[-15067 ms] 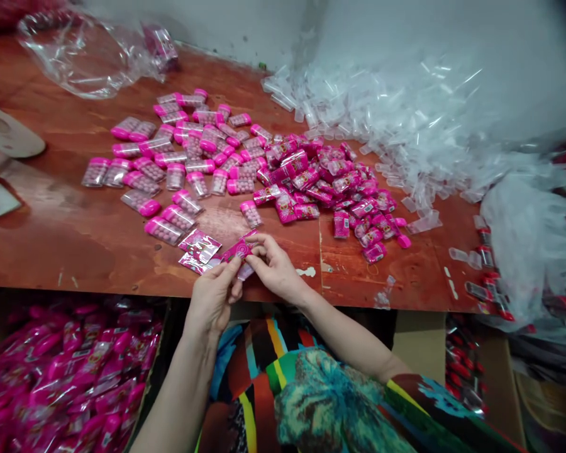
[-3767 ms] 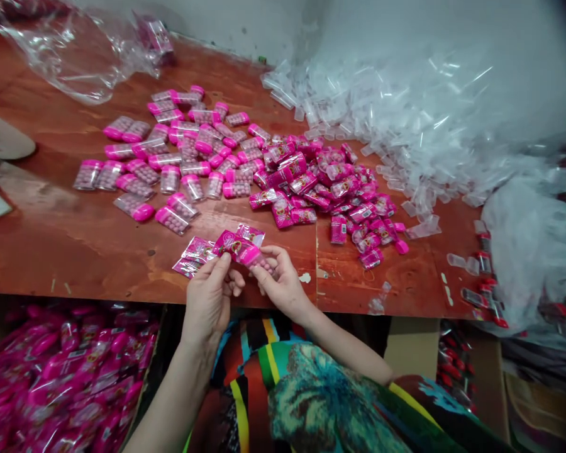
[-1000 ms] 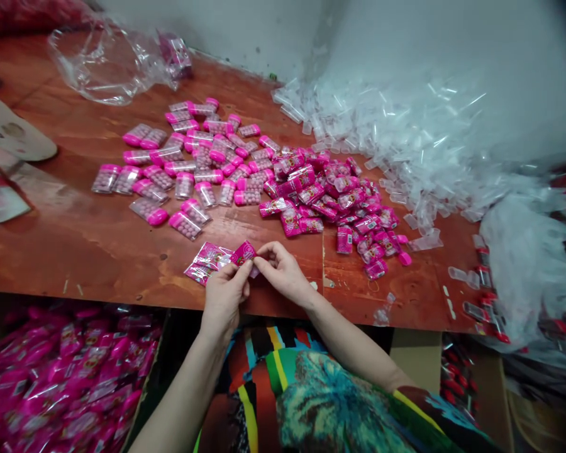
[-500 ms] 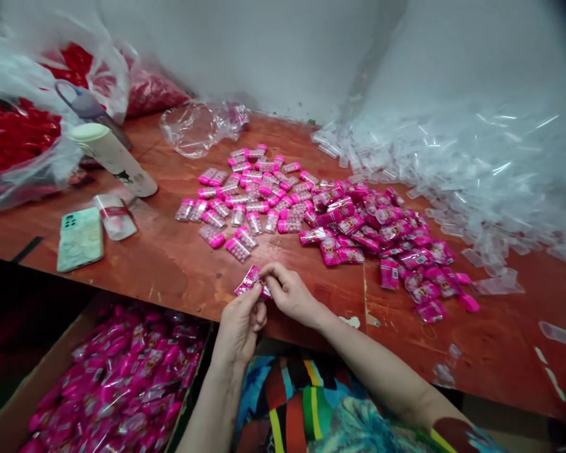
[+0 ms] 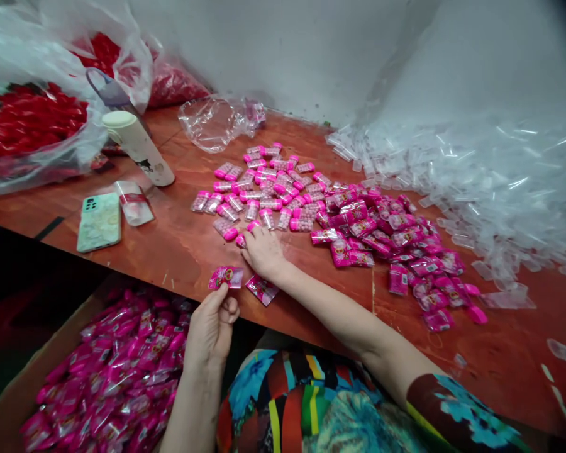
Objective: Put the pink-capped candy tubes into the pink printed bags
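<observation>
Pink packet [image 5: 226, 277]: pinched between thumb and fingers of left hand [image 5: 211, 327], held at the near table edge, above the box of pink packets [image 5: 108, 377]. Right hand [image 5: 263, 250]: palm down on the table [image 5: 170, 245], fingers spread over a pink-capped candy tube [image 5: 241, 240] at the near edge of the group of tubes [image 5: 259, 195]; whether it grips the tube, cannot tell. Loose pink wrappers [image 5: 262, 289] lie just beside the right wrist. Heap of wrapped packets [image 5: 387, 239] to the right, clear plastic sleeves [image 5: 476, 182] beyond. Phone [image 5: 99, 221] and white bottle [image 5: 139, 149] far left.
</observation>
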Motion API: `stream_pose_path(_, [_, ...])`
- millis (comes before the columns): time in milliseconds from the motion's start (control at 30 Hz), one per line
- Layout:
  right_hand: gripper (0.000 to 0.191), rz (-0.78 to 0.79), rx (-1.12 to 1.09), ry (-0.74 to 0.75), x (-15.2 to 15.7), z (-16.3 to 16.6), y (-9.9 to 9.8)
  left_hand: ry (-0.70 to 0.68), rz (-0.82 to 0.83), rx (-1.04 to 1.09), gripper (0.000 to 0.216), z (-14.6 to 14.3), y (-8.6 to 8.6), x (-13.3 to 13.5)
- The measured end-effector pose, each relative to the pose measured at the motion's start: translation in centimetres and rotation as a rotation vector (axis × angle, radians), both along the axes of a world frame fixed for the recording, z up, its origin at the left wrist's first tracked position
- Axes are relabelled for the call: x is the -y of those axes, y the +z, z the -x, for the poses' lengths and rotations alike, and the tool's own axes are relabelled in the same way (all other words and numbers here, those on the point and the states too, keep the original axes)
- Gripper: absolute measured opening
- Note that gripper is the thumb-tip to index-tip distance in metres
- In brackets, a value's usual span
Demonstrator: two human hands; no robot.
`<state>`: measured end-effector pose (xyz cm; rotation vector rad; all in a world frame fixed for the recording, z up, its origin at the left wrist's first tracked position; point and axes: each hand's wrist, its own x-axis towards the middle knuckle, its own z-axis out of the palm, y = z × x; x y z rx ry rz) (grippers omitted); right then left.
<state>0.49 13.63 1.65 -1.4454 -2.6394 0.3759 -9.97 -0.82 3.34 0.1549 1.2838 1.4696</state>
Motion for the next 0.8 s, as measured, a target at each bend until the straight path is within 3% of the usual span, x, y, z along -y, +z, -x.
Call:
stream_pose_path(133, [0.034,-0.014,-0.158,0.014,1.0,-1.0,-0.9,0.062,0.036,0.107,0.046,-0.1,0.2,0.0])
stream_pose_path(233, [0.029,0.049,-0.469,-0.039,1.4,-3.2,-1.9,0.108,0.1,0.168,0.039,-0.4,0.4,-0.3])
stream_pose_path(300, [0.027,0.216,-0.773,-0.15,1.9,-5.2,-2.4,0.115,0.112,0.202,0.034,-0.9,0.5,-0.6])
stream_pose_path(433, [0.03,0.734,-1.293,-0.338,3.7,-9.3,-2.8,0.061,0.119,0.246,0.029,-2.7,0.4,-1.5])
stream_pose_path(600, [0.047,1.0,-1.626,-0.48,6.7,-13.6,-1.8,-0.071,0.118,0.253,0.025,-5.9,-0.4,-2.5])
stream_pose_path(700, [0.055,1.064,-1.7,-0.54,8.5,-15.4,-1.6,-0.138,0.119,0.254,0.022,-7.7,-0.7,-2.9])
stream_pose_path(800, [0.064,0.947,-1.708,-0.611,10.1,-16.6,-2.0,-0.199,0.109,0.235,0.021,-9.3,-0.8,-3.1])
